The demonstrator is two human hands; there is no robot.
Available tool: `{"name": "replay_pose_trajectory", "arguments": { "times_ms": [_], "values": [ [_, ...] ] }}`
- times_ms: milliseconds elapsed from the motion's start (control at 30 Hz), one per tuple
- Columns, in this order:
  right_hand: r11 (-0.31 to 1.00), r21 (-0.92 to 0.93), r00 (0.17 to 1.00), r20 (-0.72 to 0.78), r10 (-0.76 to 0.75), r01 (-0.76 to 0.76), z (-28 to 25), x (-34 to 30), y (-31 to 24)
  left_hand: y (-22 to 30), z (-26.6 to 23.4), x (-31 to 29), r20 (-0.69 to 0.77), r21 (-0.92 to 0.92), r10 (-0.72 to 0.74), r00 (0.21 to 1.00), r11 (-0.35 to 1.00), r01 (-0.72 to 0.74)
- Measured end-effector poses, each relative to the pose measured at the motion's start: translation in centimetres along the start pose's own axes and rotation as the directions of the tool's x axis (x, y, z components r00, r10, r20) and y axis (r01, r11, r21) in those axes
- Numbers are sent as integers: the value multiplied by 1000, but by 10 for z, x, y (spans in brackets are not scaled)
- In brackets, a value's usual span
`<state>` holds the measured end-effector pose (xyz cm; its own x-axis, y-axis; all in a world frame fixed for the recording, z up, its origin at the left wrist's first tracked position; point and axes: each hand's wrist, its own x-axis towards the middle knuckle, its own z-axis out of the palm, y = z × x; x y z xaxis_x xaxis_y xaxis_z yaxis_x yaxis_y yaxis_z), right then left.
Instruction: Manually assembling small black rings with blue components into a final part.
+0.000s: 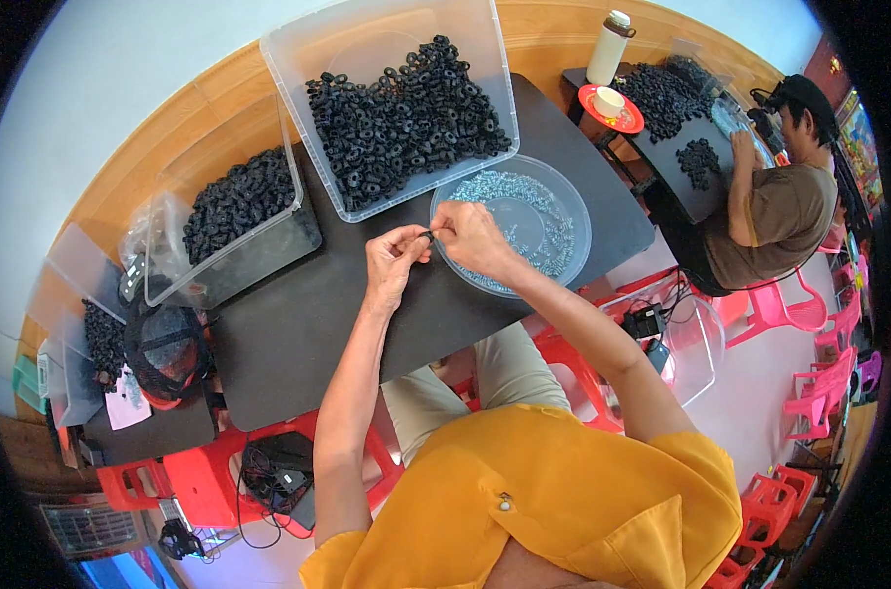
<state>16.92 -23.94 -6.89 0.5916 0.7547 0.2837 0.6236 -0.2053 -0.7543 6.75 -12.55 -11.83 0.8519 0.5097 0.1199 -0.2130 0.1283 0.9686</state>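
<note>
My left hand [391, 265] is closed in a pinch on a small black plastic part [427, 236], held above the dark table [298, 339]. Fingertips of my right hand [471, 240] press together right beside that part; whatever they grip is too small to make out. Beneath the right hand is a round clear plastic tub [580, 224] with many small shiny metal pieces in it. Behind both hands a large clear bin [367, 44] stands tilted, with a heap of black parts [406, 123] inside.
Left on the table, another clear bin [254, 260] holds more black parts. A co-worker [774, 211] sits at a second table to the right, near a cream bottle [610, 47] and a red plate [627, 120]. Red plastic stools [205, 481] stand below the table.
</note>
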Motion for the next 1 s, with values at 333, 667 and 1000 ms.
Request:
{"name": "replay_pose_trajectory", "arguments": {
  "times_ms": [333, 667, 1000],
  "values": [
    [919, -328, 964, -71, -255, 219, 20, -1, -15, -3, 1, 0, -170, 63, 51, 984, 997, -41],
    [904, -382, 966, -86, -244, 194, 34, -11, -21, 4, -1, -3, -228, 84, 4, 974, 996, 15],
    [872, -438, 956, -85, -282, 218, 39, -11, -22, 1, 0, -3, -233, 18, -7, 972, 1000, 12]
  ]
}}
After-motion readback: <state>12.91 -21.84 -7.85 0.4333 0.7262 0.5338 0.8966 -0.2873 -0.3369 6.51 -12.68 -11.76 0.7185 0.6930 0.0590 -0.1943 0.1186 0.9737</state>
